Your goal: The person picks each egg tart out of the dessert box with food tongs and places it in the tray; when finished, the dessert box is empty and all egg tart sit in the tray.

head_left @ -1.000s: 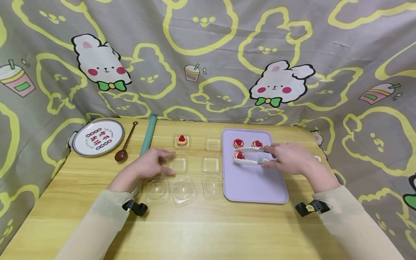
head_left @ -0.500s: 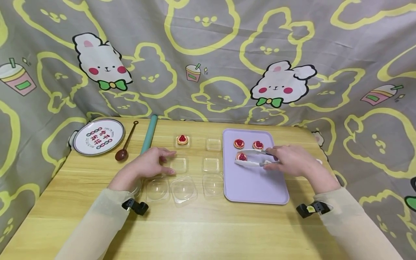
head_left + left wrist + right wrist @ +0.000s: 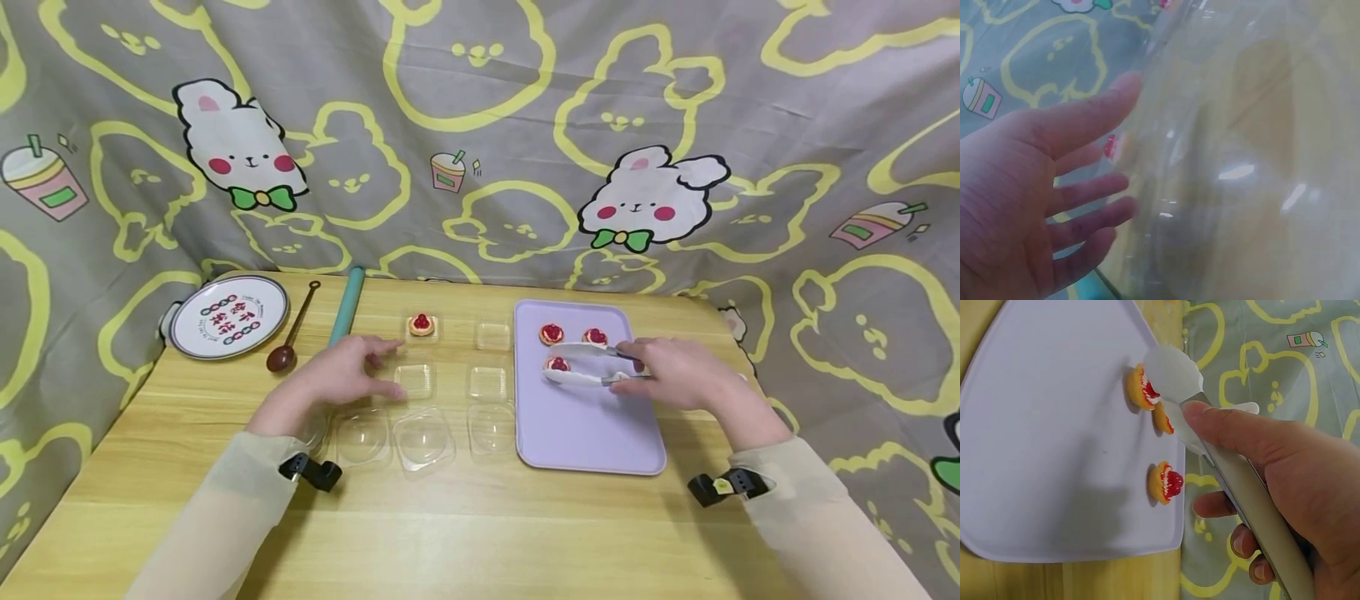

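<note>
My right hand [image 3: 678, 371] grips silver tongs with white tips [image 3: 1175, 374]. The spread tips stand over the lilac tray [image 3: 588, 433], on either side of its front fruit tart [image 3: 557, 364]; contact is hard to tell. Behind it on the tray sit a left tart [image 3: 551, 334] and a right tart [image 3: 596, 336], all red-topped. My left hand [image 3: 341, 371] has its fingers spread and holds nothing. It hovers beside a clear plastic box base [image 3: 414, 380]. In the left wrist view, a clear domed lid [image 3: 1241, 181] lies beside its fingertips.
A tart [image 3: 422, 325] sits in a clear box at the back. Other clear bases [image 3: 488, 382] and domed lids [image 3: 423, 437] lie left of the tray. Further left are a teal roll [image 3: 347, 307], a brown ladle [image 3: 281, 358] and a white plate [image 3: 228, 318]. A patterned curtain encloses the table.
The head view has shifted slightly. Both hands stay almost in place, the tong tips remaining around the front tart.
</note>
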The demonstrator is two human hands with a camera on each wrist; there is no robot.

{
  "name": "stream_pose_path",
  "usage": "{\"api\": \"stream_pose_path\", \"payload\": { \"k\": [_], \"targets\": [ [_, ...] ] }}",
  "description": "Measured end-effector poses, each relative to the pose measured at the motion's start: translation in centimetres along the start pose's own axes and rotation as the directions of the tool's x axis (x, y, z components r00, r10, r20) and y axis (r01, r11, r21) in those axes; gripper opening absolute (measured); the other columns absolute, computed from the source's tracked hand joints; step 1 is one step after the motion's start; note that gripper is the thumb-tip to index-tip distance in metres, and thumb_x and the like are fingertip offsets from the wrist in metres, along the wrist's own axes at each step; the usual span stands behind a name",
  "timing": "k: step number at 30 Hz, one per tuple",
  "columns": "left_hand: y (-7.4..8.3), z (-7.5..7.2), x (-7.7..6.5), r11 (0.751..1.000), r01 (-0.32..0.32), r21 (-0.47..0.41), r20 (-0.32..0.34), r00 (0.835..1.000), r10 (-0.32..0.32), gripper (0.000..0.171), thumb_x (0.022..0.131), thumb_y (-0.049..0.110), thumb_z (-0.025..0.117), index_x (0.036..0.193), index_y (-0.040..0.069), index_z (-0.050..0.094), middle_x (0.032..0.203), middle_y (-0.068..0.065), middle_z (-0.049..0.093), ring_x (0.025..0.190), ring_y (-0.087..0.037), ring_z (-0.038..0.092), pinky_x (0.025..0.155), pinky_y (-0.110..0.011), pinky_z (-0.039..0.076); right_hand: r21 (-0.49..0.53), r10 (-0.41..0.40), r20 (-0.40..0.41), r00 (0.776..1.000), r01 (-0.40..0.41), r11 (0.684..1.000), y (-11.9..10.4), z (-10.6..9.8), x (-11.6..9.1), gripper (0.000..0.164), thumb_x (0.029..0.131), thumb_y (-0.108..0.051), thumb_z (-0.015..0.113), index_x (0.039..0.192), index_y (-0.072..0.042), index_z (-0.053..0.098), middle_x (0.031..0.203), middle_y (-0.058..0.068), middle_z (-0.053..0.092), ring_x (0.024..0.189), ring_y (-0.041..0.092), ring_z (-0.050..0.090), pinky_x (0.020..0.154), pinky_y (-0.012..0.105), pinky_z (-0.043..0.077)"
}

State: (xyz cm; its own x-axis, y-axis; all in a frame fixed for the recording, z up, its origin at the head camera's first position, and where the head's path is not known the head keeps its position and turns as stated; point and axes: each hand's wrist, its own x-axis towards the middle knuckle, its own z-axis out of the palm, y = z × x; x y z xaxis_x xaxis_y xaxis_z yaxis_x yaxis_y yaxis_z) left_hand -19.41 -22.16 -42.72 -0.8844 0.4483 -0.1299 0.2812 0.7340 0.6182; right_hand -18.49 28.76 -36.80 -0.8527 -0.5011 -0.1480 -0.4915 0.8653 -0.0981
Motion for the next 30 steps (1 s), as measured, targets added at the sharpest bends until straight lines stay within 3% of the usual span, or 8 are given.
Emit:
{"api": "stream_pose_path", "payload": {
  "k": [6, 9, 14, 19, 22, 27, 30],
  "targets": [
    [0.3, -1.0, 1.4, 0.998, 0.045, 0.041, -0.108, 0.993, -0.041, 0.084, 0.088, 0.046, 0.087, 0.156, 0.012, 0.054, 0.146, -0.015, 0.062, 0.122, -0.034, 0.065, 0.102, -0.059, 0.051, -0.009, -0.002, 0.009, 1.0, 0.002, 1.0, -0.1, -1.0, -0.1, 0.077, 0.093, -0.062, 0.075, 0.139, -0.001, 0.067, 0.105, 0.005, 0.073, 0.082, 0.017, 0.064, 0.074, 0.048, 0.055],
    [0.3, -1.2, 2.4, 0.998, 0.047, 0.044, -0.131, 0.991, -0.041, 0.083, 0.089, 0.044, 0.087, 0.157, 0.011, 0.052, 0.15, -0.018, 0.058, 0.121, -0.035, 0.065, 0.102, -0.059, 0.051, -0.008, -0.013, 0.013, 1.0, 0.014, 1.0, -0.2, -1.5, 0.1, 0.076, 0.093, -0.06, 0.076, 0.138, 0.0, 0.067, 0.1, 0.002, 0.071, 0.08, 0.015, 0.063, 0.072, 0.046, 0.055],
    [-0.1, -1.3, 3.9, 0.999, 0.043, 0.03, -0.134, 0.99, -0.038, 0.085, 0.089, 0.041, 0.087, 0.158, 0.008, 0.05, 0.157, -0.02, 0.05, 0.121, -0.038, 0.066, 0.104, -0.057, 0.051, -0.013, -0.046, -0.008, 0.999, 0.046, 0.999, -0.6, -2.9, 0.6, 0.072, 0.092, -0.053, 0.08, 0.137, 0.002, 0.067, 0.101, 0.005, 0.071, 0.081, 0.016, 0.063, 0.074, 0.045, 0.055],
    [-0.6, -1.1, 5.3, 0.996, 0.073, 0.043, -0.142, 0.988, -0.067, 0.09, 0.089, 0.043, 0.087, 0.16, 0.007, 0.046, 0.163, -0.022, 0.042, 0.119, -0.037, 0.066, 0.106, -0.057, 0.049, -0.031, -0.045, -0.021, 0.999, 0.045, 0.999, -1.1, -4.3, 1.6, 0.086, 0.09, -0.069, 0.073, 0.14, 0.002, 0.066, 0.103, 0.006, 0.073, 0.079, 0.016, 0.062, 0.073, 0.044, 0.056],
    [-0.8, -0.9, 6.0, 0.995, 0.08, 0.057, -0.14, 0.987, -0.072, 0.092, 0.089, 0.046, 0.086, 0.161, 0.008, 0.045, 0.164, -0.023, 0.039, 0.107, -0.032, 0.067, 0.106, -0.054, 0.048, -0.056, -0.038, -0.032, 0.999, 0.037, 0.998, -1.4, -4.8, 2.2, 0.092, 0.089, -0.076, 0.067, 0.142, 0.0, 0.066, 0.112, 0.009, 0.074, 0.085, 0.021, 0.066, 0.077, 0.048, 0.057],
    [-0.9, -0.9, 6.8, 0.997, 0.067, 0.043, -0.118, 0.991, -0.061, 0.091, 0.09, 0.049, 0.085, 0.161, 0.008, 0.045, 0.155, -0.022, 0.05, 0.084, -0.023, 0.065, 0.092, -0.048, 0.051, -0.038, -0.036, -0.028, 0.999, 0.034, 0.999, -1.8, -5.4, 3.2, 0.087, 0.091, -0.073, 0.068, 0.144, -0.004, 0.064, 0.124, 0.009, 0.073, 0.098, 0.028, 0.071, 0.084, 0.056, 0.057],
    [-1.1, -0.9, 7.1, 0.997, 0.064, 0.042, -0.113, 0.992, -0.059, 0.088, 0.09, 0.049, 0.084, 0.159, 0.007, 0.048, 0.149, -0.019, 0.057, 0.083, -0.019, 0.064, 0.084, -0.043, 0.051, -0.011, -0.041, -0.023, 0.999, 0.041, 0.999, -2.2, -5.7, 4.0, 0.082, 0.092, -0.068, 0.072, 0.146, -0.006, 0.063, 0.121, 0.007, 0.074, 0.097, 0.026, 0.071, 0.084, 0.055, 0.057]
  ]
}}
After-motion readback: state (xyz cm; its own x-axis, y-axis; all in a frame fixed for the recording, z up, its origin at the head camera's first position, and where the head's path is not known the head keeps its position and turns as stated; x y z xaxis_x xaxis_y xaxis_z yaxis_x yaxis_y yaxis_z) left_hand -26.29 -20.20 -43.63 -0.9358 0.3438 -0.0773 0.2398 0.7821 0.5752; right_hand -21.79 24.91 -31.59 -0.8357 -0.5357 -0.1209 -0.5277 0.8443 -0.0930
